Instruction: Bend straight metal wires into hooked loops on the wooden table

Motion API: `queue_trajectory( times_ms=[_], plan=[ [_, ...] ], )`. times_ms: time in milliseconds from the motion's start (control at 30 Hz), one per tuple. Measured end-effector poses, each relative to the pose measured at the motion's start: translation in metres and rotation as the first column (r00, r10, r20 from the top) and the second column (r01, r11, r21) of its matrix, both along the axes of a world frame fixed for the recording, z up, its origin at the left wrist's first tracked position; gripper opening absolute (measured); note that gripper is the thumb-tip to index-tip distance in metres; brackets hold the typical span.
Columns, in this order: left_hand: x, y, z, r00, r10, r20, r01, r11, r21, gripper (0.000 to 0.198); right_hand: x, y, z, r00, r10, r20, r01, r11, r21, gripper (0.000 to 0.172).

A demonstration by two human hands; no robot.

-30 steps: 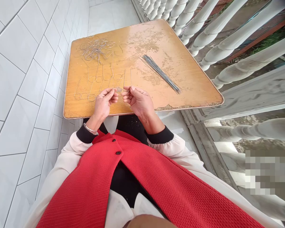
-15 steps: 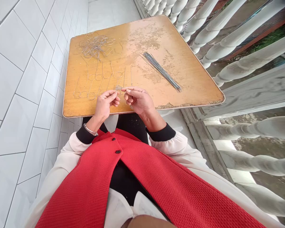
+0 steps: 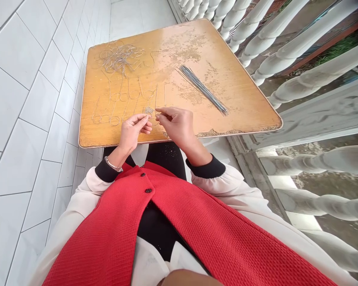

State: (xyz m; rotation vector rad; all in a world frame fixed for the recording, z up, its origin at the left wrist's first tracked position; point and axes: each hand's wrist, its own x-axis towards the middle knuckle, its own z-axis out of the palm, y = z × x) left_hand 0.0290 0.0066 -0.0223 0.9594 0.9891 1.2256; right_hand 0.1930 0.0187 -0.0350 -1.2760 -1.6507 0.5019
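Note:
Over the near edge of a worn wooden table (image 3: 241, 115), my left hand (image 3: 133, 131) and my right hand (image 3: 176, 123) meet fingertip to fingertip. Both pinch a small bent piece of thin wire (image 3: 149, 110) between them. The right hand is turned palm down, its fingers closed on the wire. A row of bent wire loops (image 3: 122, 105) lies on the table just beyond my hands. A bundle of straight wires (image 3: 203, 91) lies to the right of them.
A tangled heap of wire (image 3: 119, 58) sits at the table's far left. White balusters (image 3: 274, 31) run along the right side. White floor tiles (image 3: 24, 99) lie to the left. My red vest (image 3: 155, 230) fills the foreground.
My right hand has rolled over from palm up to palm down while still pinching the wire. My left hand has barely moved.

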Motion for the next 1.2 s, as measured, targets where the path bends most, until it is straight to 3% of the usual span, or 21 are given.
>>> queue_trajectory(
  times_ms=[333,600,867,1033,1200],
  plan=[
    [-0.001,0.002,-0.001,0.999,-0.004,-0.036,0.003,1.0,-0.015,0.008,-0.008,-0.004,-0.007,0.908,-0.099,0.408,0.002,0.973,0.231,0.034],
    [-0.004,0.003,-0.001,0.997,-0.021,-0.07,0.02,1.0,-0.024,0.01,-0.01,-0.004,-0.009,0.858,-0.126,0.497,-0.012,0.964,0.266,0.035],
    [-0.001,0.003,0.001,0.996,-0.017,-0.082,0.012,0.998,-0.056,0.007,-0.009,0.0,-0.011,0.927,-0.062,0.37,-0.014,0.98,0.197,0.033],
    [-0.001,0.005,0.001,0.999,0.021,-0.038,-0.023,0.999,-0.047,0.009,-0.006,0.0,-0.015,0.999,0.043,-0.026,-0.042,0.999,0.032,0.037],
    [-0.003,0.003,0.003,1.0,0.017,0.001,-0.017,0.999,-0.045,0.01,-0.008,0.001,-0.023,0.941,0.021,-0.337,-0.061,0.992,-0.108,0.031]
  ],
)
